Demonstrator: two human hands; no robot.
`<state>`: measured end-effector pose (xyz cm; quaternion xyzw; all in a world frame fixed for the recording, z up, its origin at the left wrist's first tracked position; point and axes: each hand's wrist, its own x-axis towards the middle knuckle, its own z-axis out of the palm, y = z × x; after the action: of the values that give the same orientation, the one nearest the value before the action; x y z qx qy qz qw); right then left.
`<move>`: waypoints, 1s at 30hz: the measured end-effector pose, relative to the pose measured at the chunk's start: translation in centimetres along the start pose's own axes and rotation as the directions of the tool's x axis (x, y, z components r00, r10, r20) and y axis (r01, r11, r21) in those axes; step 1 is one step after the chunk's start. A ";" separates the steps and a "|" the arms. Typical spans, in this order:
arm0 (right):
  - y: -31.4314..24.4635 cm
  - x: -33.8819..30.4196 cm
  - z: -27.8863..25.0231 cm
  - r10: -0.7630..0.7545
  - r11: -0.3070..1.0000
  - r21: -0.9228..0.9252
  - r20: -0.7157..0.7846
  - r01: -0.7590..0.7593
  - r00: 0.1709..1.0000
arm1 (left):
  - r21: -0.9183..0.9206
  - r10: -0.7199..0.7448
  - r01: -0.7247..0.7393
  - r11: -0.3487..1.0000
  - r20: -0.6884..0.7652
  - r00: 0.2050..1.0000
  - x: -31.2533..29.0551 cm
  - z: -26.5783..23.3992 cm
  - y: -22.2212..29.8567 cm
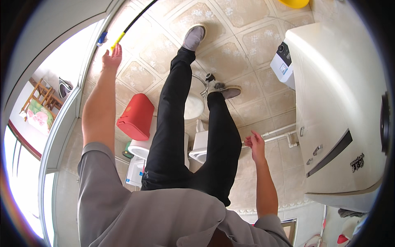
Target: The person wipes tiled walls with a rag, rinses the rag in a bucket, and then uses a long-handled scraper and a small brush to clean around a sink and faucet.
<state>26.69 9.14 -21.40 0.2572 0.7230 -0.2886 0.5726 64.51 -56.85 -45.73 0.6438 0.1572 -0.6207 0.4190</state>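
Note:
My left hand [112, 59] is raised at the upper left, its fingers stretched out. Between its thumb and fingers, or just behind them, appears the yellow end of a black pole [138, 18]; I cannot tell whether they touch. The pole's far end runs out of view at the top. Lower down on the right, my right hand [256, 146] hangs in the air with its fingers apart and nothing in it. White pipes [279, 135] run along the wall behind it.
A red bin [138, 115] stands left of my legs. A large white appliance [329, 123] fills the right side, beside a white box with a dial [283, 64]. A white door frame [68, 119] borders the left. Part of a yellow basin [294, 3] shows at the top.

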 end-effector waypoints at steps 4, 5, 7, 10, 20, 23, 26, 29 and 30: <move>0.9 6.4 1.2 0.063 0.989 -0.137 0.050 -0.056 0.997 | 0.557 0.328 -0.184 0.810 -0.170 0.929 -4.8 0.7 -1.5; 0.8 8.7 2.2 0.093 0.981 -0.176 0.051 -0.082 0.994 | 0.636 0.271 -0.167 0.753 -0.069 0.960 -5.7 0.3 -2.4; 0.8 13.2 5.0 0.160 0.987 -0.030 0.040 -0.159 0.986 | 0.715 0.102 -0.172 0.677 0.140 0.985 -9.1 0.4 -7.2; 2.4 20.7 10.3 0.269 0.944 0.156 0.142 -0.290 0.953 | 0.700 -0.297 0.011 0.714 0.288 0.910 -23.9 2.3 -20.3; 10.0 38.8 22.8 0.556 0.793 0.334 -0.054 -0.510 0.830 | 0.348 -0.853 -0.808 -0.475 0.043 0.520 -34.2 -6.7 -34.0; 9.5 39.1 20.4 0.567 0.761 0.395 -0.022 -0.514 0.823 | 0.184 -0.788 -0.839 -0.512 0.290 0.544 -32.1 -6.6 -34.2; 7.6 33.7 18.9 0.430 0.856 0.356 -0.087 -0.375 0.899 | 0.200 -0.749 -0.814 -0.545 0.319 0.580 -31.0 -7.1 -34.9; 3.1 24.8 17.9 0.115 0.942 0.325 -0.082 -0.082 0.990 | 0.325 -0.669 -0.777 -0.539 0.396 0.629 -29.4 -8.8 -35.3; 1.3 21.6 17.1 0.013 0.928 0.371 -0.036 0.002 0.999 | 0.593 -0.529 -0.673 -0.442 0.435 0.729 -29.4 -9.3 -35.1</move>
<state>34.66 -1.19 -45.74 0.3682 0.6653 -0.4136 0.5008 40.07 -19.64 -31.54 0.3985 -0.6715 -0.5652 -0.2662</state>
